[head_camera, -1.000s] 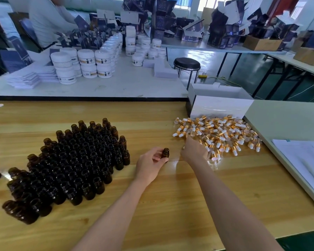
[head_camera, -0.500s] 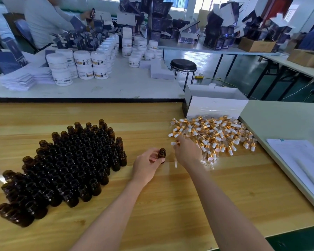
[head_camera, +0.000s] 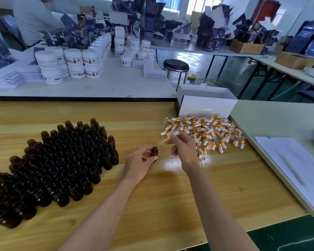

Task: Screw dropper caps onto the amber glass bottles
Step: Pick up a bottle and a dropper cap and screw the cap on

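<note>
- Left hand (head_camera: 140,161) grips one amber bottle (head_camera: 154,151) between thumb and curled fingers. The bottle is upright, mouth open, no cap on it.
- The bottle's base is hidden by the fingers, so I cannot tell if it touches the bench (head_camera: 152,200).
- Right hand (head_camera: 185,150) pinches a dropper cap (head_camera: 164,141). Its glass pipette sticks out to the left, tilted down, with the tip just above and beside the bottle mouth, not inside it.
- The cap end of that dropper is mostly covered by the fingers.
- The held bottle sits mid-bench, between the bottle cluster and the cap pile.
- Cluster of uncapped amber bottles (head_camera: 65,160) stands packed tight on the left of the bench, all upright.
- Loose pile of dropper caps (head_camera: 210,131) with gold collars and white bulbs lies on the right, just behind the right hand.
- Open white box (head_camera: 207,106) stands against the far edge of the pile.
- Sheets of paper (head_camera: 294,160) lie on the adjoining pale surface at right.
- Stacked white jars (head_camera: 71,62) stand on the far bench, with a black stool (head_camera: 176,65) beside it.
</note>
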